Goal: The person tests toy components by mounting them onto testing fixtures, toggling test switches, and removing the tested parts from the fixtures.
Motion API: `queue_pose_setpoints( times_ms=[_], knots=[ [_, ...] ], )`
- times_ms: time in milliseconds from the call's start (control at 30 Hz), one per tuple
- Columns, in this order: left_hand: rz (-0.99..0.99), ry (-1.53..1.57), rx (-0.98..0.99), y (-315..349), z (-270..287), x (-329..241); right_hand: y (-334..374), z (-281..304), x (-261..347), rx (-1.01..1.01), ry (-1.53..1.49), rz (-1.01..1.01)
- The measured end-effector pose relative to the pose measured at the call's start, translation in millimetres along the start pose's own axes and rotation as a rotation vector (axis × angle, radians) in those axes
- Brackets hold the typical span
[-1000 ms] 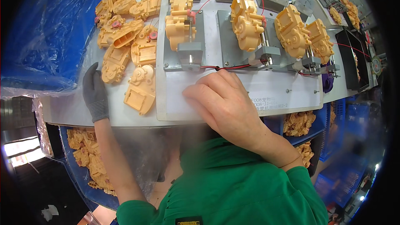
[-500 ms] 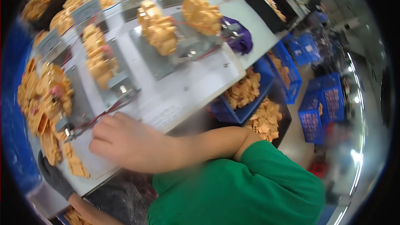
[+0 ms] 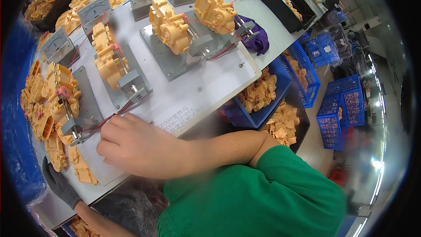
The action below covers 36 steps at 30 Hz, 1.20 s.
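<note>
Board (image 3: 188, 92) has bare room beside right hand (image 3: 133, 147) (grip hidden, can't tell); left hand (image 3: 60, 186), grip open, nearest table edge (image 3: 95, 194).

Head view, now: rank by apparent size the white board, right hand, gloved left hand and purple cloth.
1. White board
2. Right hand
3. Gloved left hand and purple cloth: too alike to rank, and they may lie at different distances from the camera.
</note>
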<state>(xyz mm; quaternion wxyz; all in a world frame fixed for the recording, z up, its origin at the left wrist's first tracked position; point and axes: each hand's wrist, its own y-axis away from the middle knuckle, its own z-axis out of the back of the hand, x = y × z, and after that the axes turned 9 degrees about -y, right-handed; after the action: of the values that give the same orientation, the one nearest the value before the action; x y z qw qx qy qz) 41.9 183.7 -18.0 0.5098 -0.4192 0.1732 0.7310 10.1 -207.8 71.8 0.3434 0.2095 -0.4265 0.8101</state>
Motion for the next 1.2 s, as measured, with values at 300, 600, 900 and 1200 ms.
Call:
queue_pose_setpoints(
  times_ms=[300,600,900,1200],
  knots=[
    [-0.021,-0.018,-0.024,4,-2,-8,-2,-3,1,0.021,0.058,-0.02],
    [-0.018,-0.037,-0.016,2,-2,-7,-3,-3,0,0.019,0.058,-0.013],
    [-0.064,-0.088,-0.066,2,-2,-5,-4,-6,-2,-0.001,0.05,-0.016],
    [-0.041,-0.051,-0.056,5,-3,-12,-1,-6,-2,-0.016,0.068,0.002]
  ],
)
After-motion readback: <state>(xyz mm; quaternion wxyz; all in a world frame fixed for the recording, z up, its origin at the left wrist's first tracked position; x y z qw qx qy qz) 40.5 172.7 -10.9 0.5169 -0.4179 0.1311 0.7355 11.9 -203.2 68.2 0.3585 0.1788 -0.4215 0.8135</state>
